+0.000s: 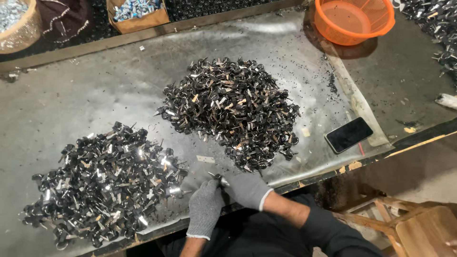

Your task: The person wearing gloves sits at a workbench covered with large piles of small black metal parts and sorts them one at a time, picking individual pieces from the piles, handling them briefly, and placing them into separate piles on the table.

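Gloved hands at the near tabletop [95, 90] edge: our left hand [204, 209] and right hand [247, 189] pinch one small metal piece [217, 177] between them, just below the central pile [231, 109]. We see a second pile [107, 183] left of it, a phone [349, 134] right.

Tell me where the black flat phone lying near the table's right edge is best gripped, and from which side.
Grip the black flat phone across its two long edges, coming from above. It lies flat, screen up and skewed on the clear plastic sheet, with bare sheet along both long sides and no loose parts touching it, so fingers can likely pinch there.
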